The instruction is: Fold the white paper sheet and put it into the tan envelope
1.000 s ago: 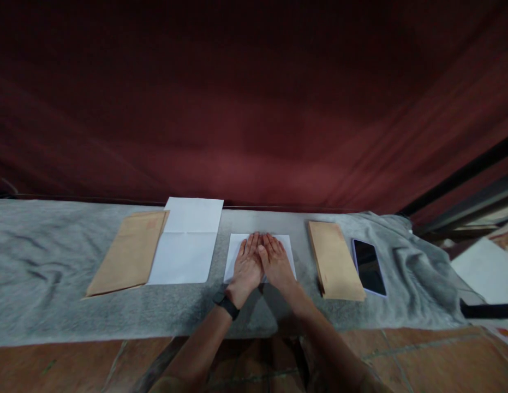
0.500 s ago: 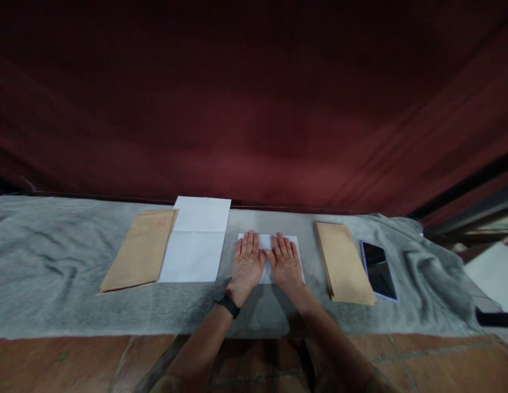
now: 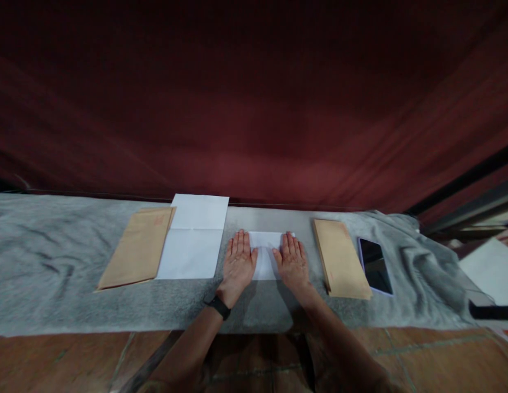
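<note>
A folded white sheet of paper (image 3: pixel 267 256) lies flat in front of me on the grey cloth. My left hand (image 3: pixel 239 263) rests palm down over its left edge, fingers stretched out. Over the right edge lies my right hand (image 3: pixel 293 262), also flat with the fingers extended. The middle of the sheet shows between my thumbs, while its sides are hidden under my hands. To the left are creased white sheets (image 3: pixel 195 245), partly beside a stack of brown envelopes (image 3: pixel 135 248). On the right lies a second pile of brown envelopes (image 3: pixel 342 259).
A phone (image 3: pixel 375 266) with a purple edge lies right of the second envelope pile. The grey cloth (image 3: pixel 41 262) covers the long surface and is wrinkled at both ends. Behind it hangs a dark red curtain (image 3: pixel 254 136). A white panel (image 3: pixel 491 270) stands at far right.
My hands have slid apart, left and right, from the middle of the folded sheet to its edges. More of the paper's middle shows. The view has shifted slightly.
</note>
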Available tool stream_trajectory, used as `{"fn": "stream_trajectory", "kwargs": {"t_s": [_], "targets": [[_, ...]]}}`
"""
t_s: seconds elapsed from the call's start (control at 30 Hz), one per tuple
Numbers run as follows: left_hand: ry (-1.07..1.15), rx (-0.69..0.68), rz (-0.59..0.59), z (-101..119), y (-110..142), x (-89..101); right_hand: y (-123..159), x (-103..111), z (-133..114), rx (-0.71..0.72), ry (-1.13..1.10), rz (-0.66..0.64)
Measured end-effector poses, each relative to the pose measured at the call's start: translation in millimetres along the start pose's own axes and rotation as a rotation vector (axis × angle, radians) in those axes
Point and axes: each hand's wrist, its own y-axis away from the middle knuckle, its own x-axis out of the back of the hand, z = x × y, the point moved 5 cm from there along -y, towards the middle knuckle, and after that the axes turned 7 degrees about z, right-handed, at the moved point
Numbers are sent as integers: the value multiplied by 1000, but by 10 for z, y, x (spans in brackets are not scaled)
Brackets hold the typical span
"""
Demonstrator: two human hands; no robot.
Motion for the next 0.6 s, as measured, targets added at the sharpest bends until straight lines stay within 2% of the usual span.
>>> {"fn": "stream_trajectory", "kwargs": {"t_s": [0.3, 0.6], "targets": [[18, 29, 32, -94, 93, -25, 67, 27, 149, -34, 53, -36], [62, 41, 74, -154, 209, 30, 133, 123, 241, -45, 44, -48]]}}
